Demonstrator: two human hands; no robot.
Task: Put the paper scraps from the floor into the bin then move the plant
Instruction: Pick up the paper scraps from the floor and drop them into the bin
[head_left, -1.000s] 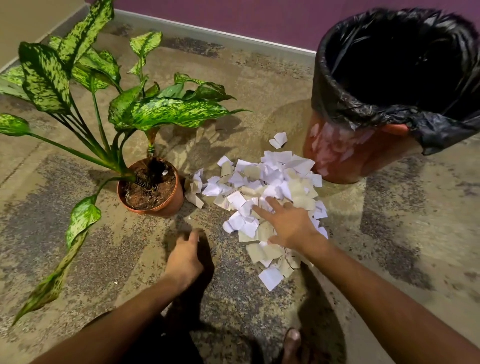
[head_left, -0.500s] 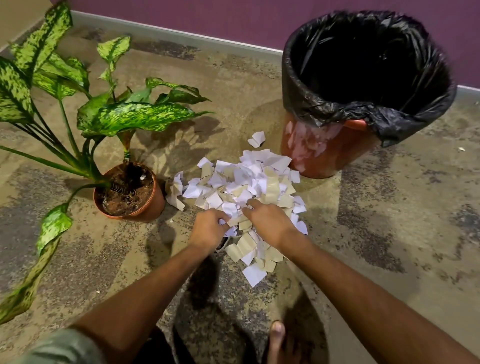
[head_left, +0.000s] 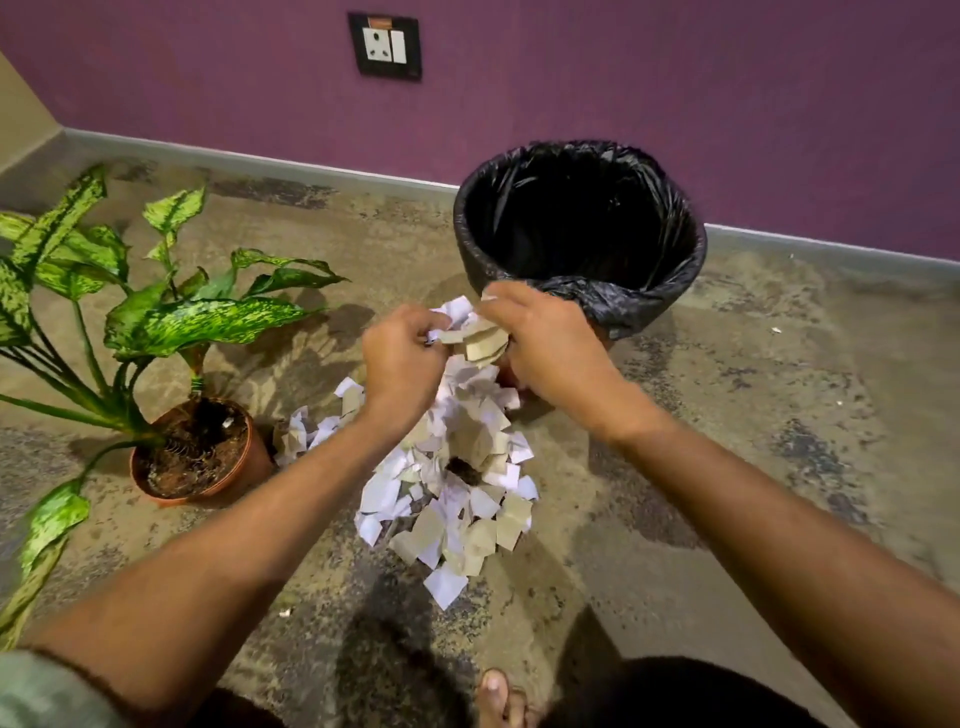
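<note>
Paper scraps (head_left: 475, 338) bunched between left hand (head_left: 402, 358) and right hand (head_left: 545, 345); bin (head_left: 623, 312) just beyond.

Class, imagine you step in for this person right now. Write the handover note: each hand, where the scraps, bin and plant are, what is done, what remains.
Left hand: shut on a handful of paper scraps, raised above the floor.
Right hand: shut on the same handful, just in front of the bin's near rim.
Bin: upright by the wall, black liner open; no scraps visible inside.
Pile of scraps: on the floor between the bin and the plant pot.
Done: first handful lifted.
Left: drop it in the bin, clear the pile, then move the plant.
</note>
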